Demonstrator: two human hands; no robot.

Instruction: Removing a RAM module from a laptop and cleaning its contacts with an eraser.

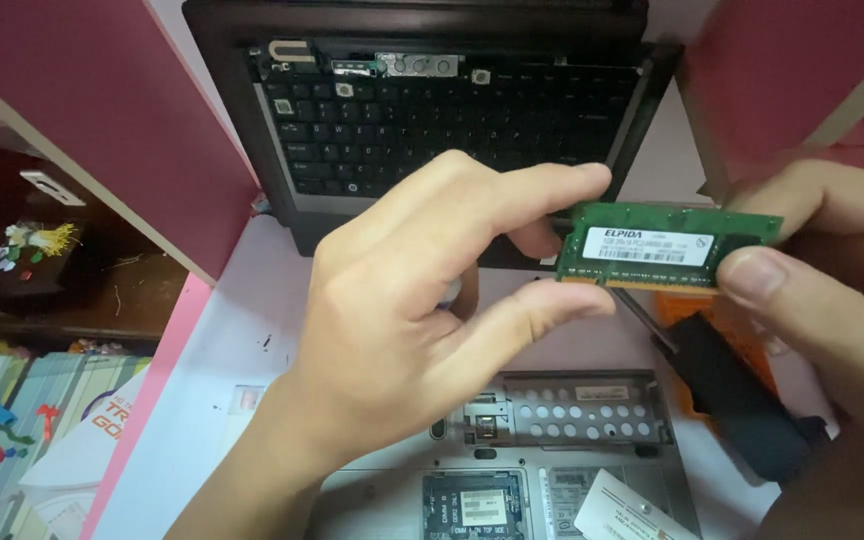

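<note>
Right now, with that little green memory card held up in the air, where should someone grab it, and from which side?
Probably by its short ends and bare edges, as both hands do now. The green memory card is thin and flat, facing the camera; the left hand pinches its left end, the right hand its right end. Coming in sideways likely keeps fingers off the white label and the contact strip along the bottom edge.

Green memory module, white label, black keyboard

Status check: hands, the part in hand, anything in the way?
Left hand and right hand both pinch the green memory module, held in the air. Open laptop base below, keyboard behind. Nothing in the way.
</note>
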